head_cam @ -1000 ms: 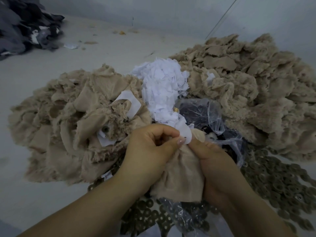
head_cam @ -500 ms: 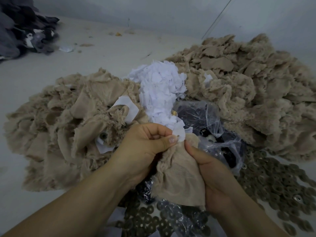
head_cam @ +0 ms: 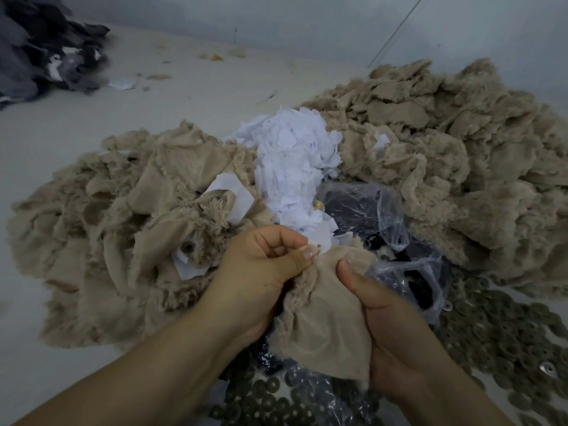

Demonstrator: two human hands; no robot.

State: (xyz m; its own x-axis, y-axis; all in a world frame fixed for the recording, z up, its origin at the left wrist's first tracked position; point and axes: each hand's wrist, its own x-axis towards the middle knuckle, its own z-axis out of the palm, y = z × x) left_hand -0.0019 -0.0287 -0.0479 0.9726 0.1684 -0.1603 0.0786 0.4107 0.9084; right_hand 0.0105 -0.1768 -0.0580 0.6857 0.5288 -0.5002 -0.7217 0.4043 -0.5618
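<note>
A beige fuzzy fabric piece (head_cam: 325, 330) hangs between both hands, its smooth backing toward me. My left hand (head_cam: 261, 269) pinches its top edge together with a small white paper piece (head_cam: 321, 239) between thumb and fingers. My right hand (head_cam: 387, 321) grips the fabric's right side, thumb pressed on top. What lies under the paper at the pinch is hidden.
Heaps of beige fuzzy fabric pieces lie at the left (head_cam: 123, 229) and at the right (head_cam: 455, 167). A pile of white paper pieces (head_cam: 295, 167) sits between them. A clear plastic bag (head_cam: 396, 241) holds dark parts. Several dark round washers (head_cam: 498, 333) cover the table lower right. Dark cloth (head_cam: 40, 47) lies far left.
Both hands drew slightly closer together on the fabric's top, and the white paper piece now sits lower against the fabric under my left thumb.
</note>
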